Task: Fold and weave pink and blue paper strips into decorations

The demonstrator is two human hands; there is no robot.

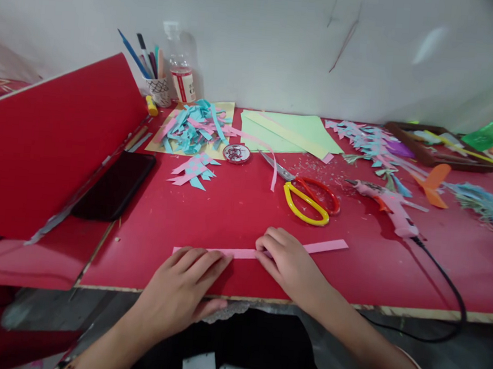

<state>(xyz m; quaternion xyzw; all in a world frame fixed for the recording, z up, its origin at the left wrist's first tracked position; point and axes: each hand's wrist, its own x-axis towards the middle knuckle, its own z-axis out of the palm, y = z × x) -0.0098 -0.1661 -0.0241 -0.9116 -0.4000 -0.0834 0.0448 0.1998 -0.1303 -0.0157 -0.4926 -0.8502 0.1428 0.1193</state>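
A long pink paper strip (327,246) lies across the red table near its front edge. My left hand (183,284) rests on the strip's left part, its fingers stretched out and pressing lightly, the thumb apart at the table edge. My right hand (288,263) has curled fingers closed on the strip right of its middle; the fingertips partly hide the paper. Beyond the right hand lie scissors (306,203) with one yellow and one red handle loop. A small woven pink and blue paper piece (194,170) sits farther back on the left.
Pink and blue paper strips (197,125) are heaped at the back. Green paper sheets (293,132) lie beside a round badge (236,153). A pink glue gun (392,207) with a black cord is at right. A phone (116,188) and a red board (57,147) stand left.
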